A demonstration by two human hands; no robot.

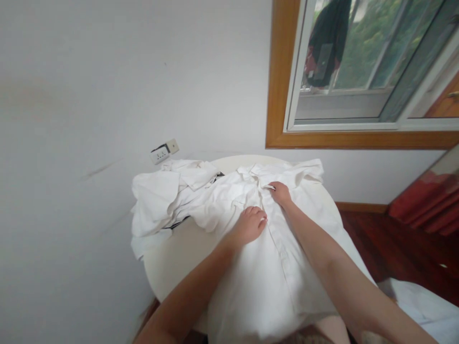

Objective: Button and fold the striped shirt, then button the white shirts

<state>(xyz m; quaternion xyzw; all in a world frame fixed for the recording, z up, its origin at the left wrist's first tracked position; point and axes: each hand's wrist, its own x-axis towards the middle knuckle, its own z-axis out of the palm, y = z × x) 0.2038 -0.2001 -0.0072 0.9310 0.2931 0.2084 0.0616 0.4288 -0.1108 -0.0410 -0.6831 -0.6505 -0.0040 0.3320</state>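
Note:
A white button-up shirt (pixel 279 277) lies spread front-up over a round white table (pixel 175 258), its collar toward the wall. My left hand (pixel 251 223) rests on the shirt's chest beside the button placket, fingers curled down onto the cloth. My right hand (pixel 279 192) is farther up, near the collar, fingers pinched on the placket edge. A second crumpled white garment (pixel 161 200) is heaped on the table's left side.
The table stands against a white wall with a power socket (pixel 164 152) just above it. A wood-framed window (pixel 358 76) is at upper right. Dark red wooden floor (pixel 387 248) and a red object lie to the right.

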